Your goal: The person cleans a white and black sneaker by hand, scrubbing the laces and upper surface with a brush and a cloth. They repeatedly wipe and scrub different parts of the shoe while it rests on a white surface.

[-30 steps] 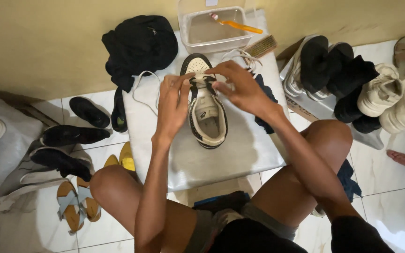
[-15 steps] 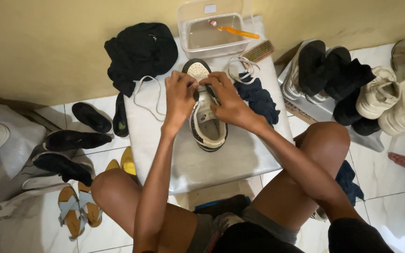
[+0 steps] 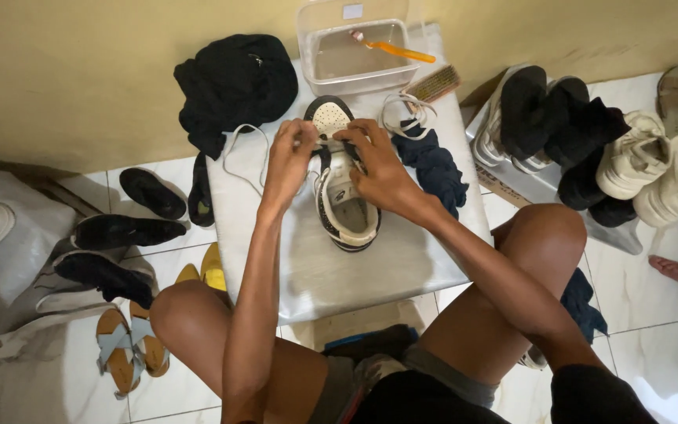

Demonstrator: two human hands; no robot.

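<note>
A white and black sneaker (image 3: 347, 212) lies on a low silvery table (image 3: 402, 267), toe pointing away from me. My left hand (image 3: 290, 157) pinches a white shoelace (image 3: 233, 153) at the sneaker's left eyelets near the toe. My right hand (image 3: 374, 161) rests on the tongue and right side of the sneaker, fingers curled around the lacing. The loose lace trails off to the left over the table.
A clear tub of water (image 3: 355, 55) with an orange toothbrush (image 3: 398, 49) stands at the table's far edge, a scrub brush (image 3: 433, 82) and a dark blue cloth (image 3: 433, 165) beside it. A black bag (image 3: 233, 82) lies far left. Shoes crowd the floor on both sides (image 3: 590, 141).
Both hands have shifted slightly toward the sneaker's toe while working the lace. The sneaker stays in place.
</note>
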